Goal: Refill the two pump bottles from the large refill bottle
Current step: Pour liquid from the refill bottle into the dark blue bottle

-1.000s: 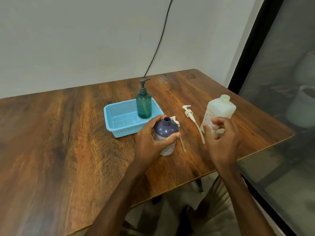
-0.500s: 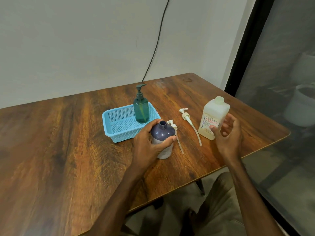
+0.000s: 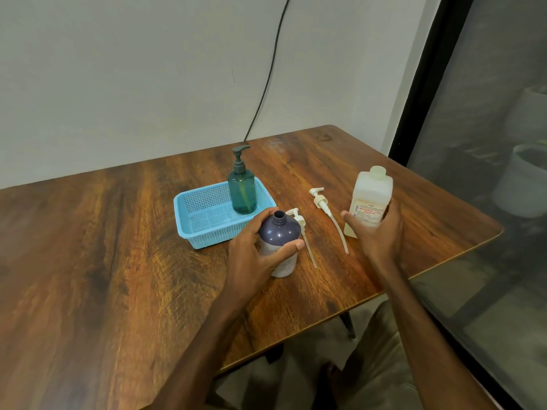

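Two bottles are gripped: the left hand wraps the uncapped purple bottle, upright on the table, and the right hand closes around the capped white refill bottle near the right edge. Two loose pumps lie between them. Behind, a green pump bottle stands in the blue basket; the table's left half lies bare.
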Available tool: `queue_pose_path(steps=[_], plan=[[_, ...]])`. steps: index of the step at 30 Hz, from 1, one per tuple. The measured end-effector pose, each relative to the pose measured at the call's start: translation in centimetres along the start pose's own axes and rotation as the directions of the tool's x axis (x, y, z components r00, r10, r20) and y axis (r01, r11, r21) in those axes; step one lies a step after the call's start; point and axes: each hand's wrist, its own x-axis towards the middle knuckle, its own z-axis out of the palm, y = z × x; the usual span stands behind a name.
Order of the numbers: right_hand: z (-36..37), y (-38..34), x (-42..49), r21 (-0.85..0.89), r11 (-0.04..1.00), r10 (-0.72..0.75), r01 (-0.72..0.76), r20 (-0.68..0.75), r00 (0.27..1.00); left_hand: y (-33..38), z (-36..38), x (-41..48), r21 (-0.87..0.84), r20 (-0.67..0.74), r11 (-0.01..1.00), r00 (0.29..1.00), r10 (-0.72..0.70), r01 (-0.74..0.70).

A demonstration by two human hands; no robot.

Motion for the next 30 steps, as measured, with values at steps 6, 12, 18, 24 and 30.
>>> queue_pose_path(steps=[6,12,18,24,30], plan=[[-0.9,-0.8,0.0,-0.035,0.997,-0.067,0.068,0.021,0.998,-0.5,-0.7,-0.5,-0.013,0.074,0.995,0.992,-0.098,0.099],[-3.0,-3.2,-1.6,-0.104,0.958,-0.251,0.266,0.140,0.958,-0.8,-1.0,-0.1,-0.016,0.069,0.996,0.994,-0.084,0.085],[-4.0,-4.2,-3.2,-0.164,0.878,-0.401,0.450,0.263,0.878,0.2,-1.3,0.2,0.002,0.046,1.000,0.999,-0.016,0.016],[-4.7,-4.8,-4.0,-0.174,0.817,-0.474,0.550,0.342,0.812,0.8,-1.8,0.0,0.038,0.072,0.999,0.997,0.015,-0.018],[-4.9,-4.3,-4.1,-0.196,0.783,-0.490,0.591,0.391,0.779,0.5,-1.9,0.0,0.035,0.089,0.999,0.996,0.022,-0.026]])
